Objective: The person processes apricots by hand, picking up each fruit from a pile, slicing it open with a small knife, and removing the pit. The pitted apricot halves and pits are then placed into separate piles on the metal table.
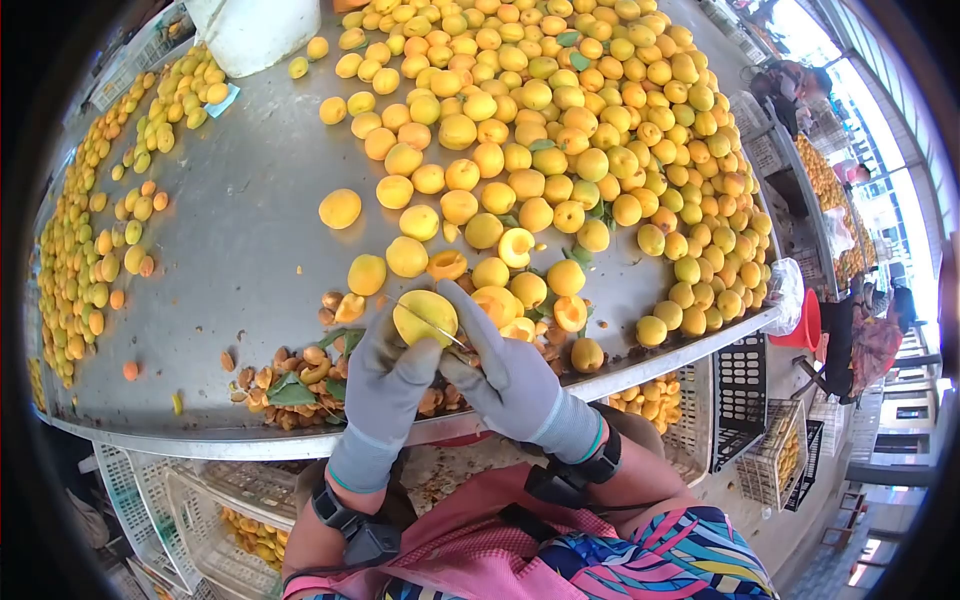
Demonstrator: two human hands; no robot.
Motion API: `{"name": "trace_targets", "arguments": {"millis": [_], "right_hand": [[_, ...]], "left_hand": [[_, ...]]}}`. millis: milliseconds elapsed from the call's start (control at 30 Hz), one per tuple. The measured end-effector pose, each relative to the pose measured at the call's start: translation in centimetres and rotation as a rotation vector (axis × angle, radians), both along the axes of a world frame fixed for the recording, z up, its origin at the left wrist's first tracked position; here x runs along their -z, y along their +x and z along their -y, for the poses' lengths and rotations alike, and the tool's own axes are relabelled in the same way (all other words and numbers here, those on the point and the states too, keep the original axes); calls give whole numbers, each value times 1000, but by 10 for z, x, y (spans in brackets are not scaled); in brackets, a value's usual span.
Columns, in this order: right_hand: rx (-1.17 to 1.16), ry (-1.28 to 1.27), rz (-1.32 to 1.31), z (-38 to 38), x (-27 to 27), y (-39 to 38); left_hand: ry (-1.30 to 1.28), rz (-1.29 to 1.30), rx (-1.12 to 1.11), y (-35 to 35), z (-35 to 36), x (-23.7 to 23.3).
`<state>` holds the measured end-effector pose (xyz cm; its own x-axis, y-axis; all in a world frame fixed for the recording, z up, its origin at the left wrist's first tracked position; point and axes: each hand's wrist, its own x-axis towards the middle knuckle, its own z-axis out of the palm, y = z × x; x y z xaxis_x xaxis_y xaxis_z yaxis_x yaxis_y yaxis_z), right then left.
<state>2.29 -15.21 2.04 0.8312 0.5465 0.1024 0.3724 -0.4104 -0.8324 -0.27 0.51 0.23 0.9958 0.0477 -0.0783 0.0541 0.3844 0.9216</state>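
My left hand, in a grey glove, is closed around a yellow apricot above the near edge of the metal table. A thin knife blade lies across the fruit's face; its handle is hidden in my right hand, also gloved and closed. The right fingertips are close beside the apricot. Just beyond my hands lie apricot halves, several cut open with hollow centres. Below and left of the fruit, a heap of brown apricot stones with green leaves lies along the table edge.
A large pile of whole apricots covers the table's far and right side. More fruit lies along the left. A white bucket stands at the back. Crates sit below the rim; a red basin and other people are at right.
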Motion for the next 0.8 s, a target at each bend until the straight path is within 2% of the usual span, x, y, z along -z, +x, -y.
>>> {"name": "trace_targets", "arguments": {"millis": [33, 167, 233, 333, 367, 433, 567, 667, 733, 800], "right_hand": [[3, -14, -17, 0, -1, 0], [-4, 35, 22, 3, 4, 0], [-8, -26, 13, 3, 3, 2], [-6, 0, 46, 2, 5, 3], [-7, 15, 56, 2, 4, 2], [-21, -55, -96, 2, -8, 1], [-58, -54, -61, 4, -8, 3], [-71, -2, -99, 2, -16, 6], [-95, 117, -71, 1, -20, 8], [-129, 117, -115, 2, -22, 9]], "left_hand": [[-180, -35, 15, 0, 1, 4], [-71, -51, -23, -3, 1, -3], [419, 79, -54, -2, -4, -6], [568, 123, -47, 3, -8, -5], [569, 120, -47, 3, -6, -4], [221, 107, -58, 2, -2, -4], [258, 121, -24, 1, 1, -9], [135, 26, -2, 0, 0, -13], [238, 1, 113, -1, 1, -17], [239, 21, 109, -2, 2, -11]]}}
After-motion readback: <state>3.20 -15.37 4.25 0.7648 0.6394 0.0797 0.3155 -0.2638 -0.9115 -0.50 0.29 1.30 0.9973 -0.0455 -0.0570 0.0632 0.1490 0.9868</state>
